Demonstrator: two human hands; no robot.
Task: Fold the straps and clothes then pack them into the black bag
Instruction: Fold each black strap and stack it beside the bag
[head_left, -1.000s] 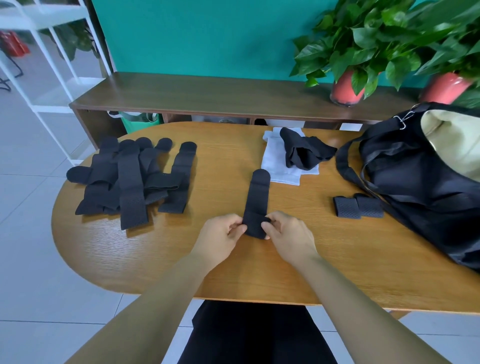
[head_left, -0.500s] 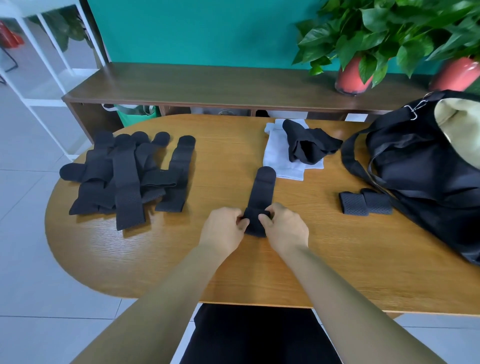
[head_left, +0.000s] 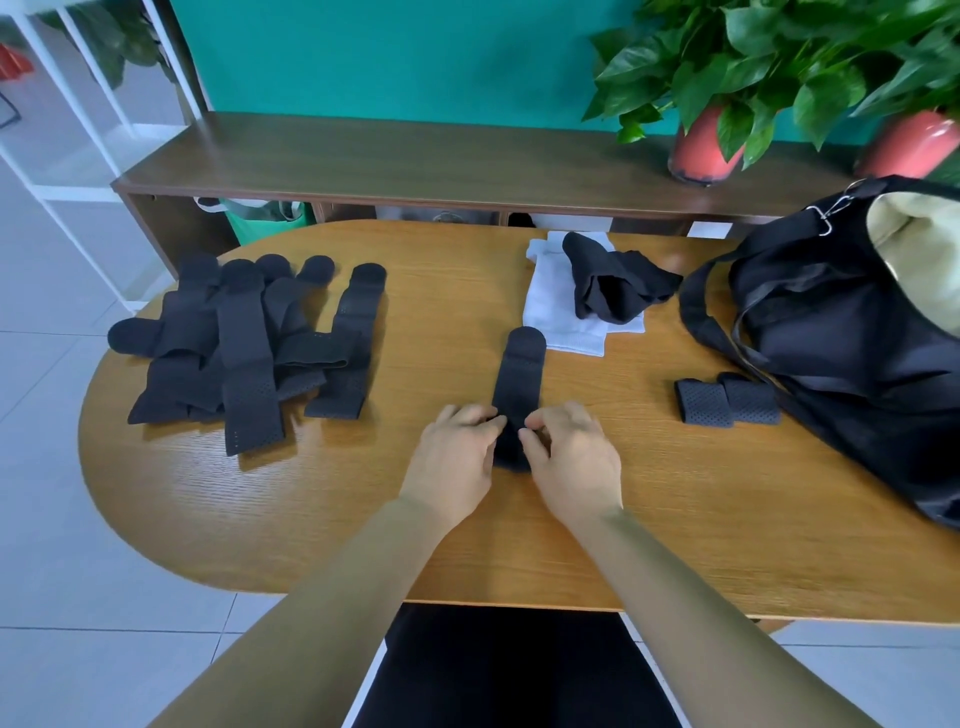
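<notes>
Both hands are at the near end of one black strap (head_left: 519, 374) that lies flat in the middle of the wooden surface (head_left: 519, 530). The left hand (head_left: 457, 452) and the right hand (head_left: 569, 457) each pinch that end with bent fingers, one on each side. A pile (head_left: 244, 343) of more straps lies far to the left, two folded straps (head_left: 727, 402) sit side by side just next to the black bag (head_left: 831, 338) on the right, and a black cloth (head_left: 618, 286) rests on a white cloth (head_left: 550, 317) behind the strap.
</notes>
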